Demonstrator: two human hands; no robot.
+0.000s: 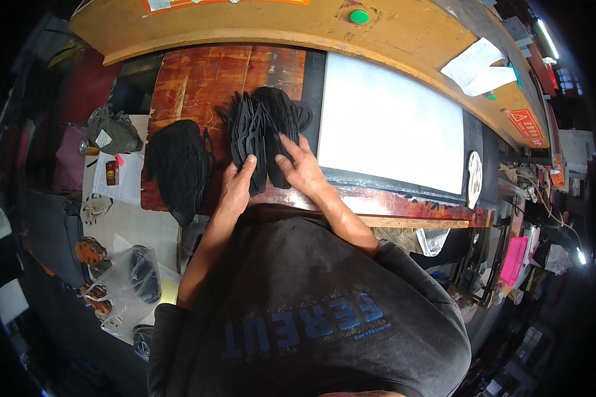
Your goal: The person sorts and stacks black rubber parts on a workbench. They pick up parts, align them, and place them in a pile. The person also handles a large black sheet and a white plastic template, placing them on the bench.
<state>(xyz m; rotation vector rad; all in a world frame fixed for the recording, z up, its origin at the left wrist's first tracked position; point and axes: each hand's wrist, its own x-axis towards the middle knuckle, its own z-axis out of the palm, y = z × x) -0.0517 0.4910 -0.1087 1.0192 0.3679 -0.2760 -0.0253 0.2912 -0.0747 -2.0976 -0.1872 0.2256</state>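
Observation:
Two bundles of flat black cut pieces stand close together on the red-brown wooden board (185,73). My left hand (238,182) grips the lower end of the left bundle (248,132), its thumb in front and its other fingers hidden behind. Several of these pieces have slot-like openings and fan apart at the top. Around the lower right side of the right bundle (278,112) my right hand (303,169) is closed, with thumb and forefinger across its face. Another pile of black cut pieces (179,165) lies to the left, overhanging the board's front edge.
A white cutting pad (391,119) lies right of the hands. Above it spans a yellow machine beam (245,26) with a green button (359,16). At the left, a side table holds papers (129,178) and a clear plastic bag (129,284). A white cut piece (474,178) lies right of the pad.

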